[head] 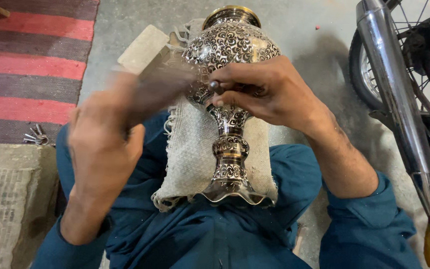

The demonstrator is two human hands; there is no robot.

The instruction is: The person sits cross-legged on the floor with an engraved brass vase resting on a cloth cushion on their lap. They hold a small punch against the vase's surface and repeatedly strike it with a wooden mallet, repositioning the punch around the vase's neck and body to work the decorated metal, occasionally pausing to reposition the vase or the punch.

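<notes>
An ornate metal vase (230,50) with dark scroll engraving and a brass rim lies on a coarse cloth (190,154) across my lap, its flared foot toward me. My right hand (269,92) rests on the vase's belly and pinches a thin metal punch (215,85) against the surface. My left hand (103,144) is blurred with motion and grips a wooden mallet (150,55), whose pale head hovers just left of the vase.
A red and grey striped rug (31,65) covers the floor at the left, with a small bunch of keys (37,136) at its edge. A motorcycle's chrome exhaust (399,109) and spoked wheel (374,74) stand close on the right. Concrete floor lies beyond the vase.
</notes>
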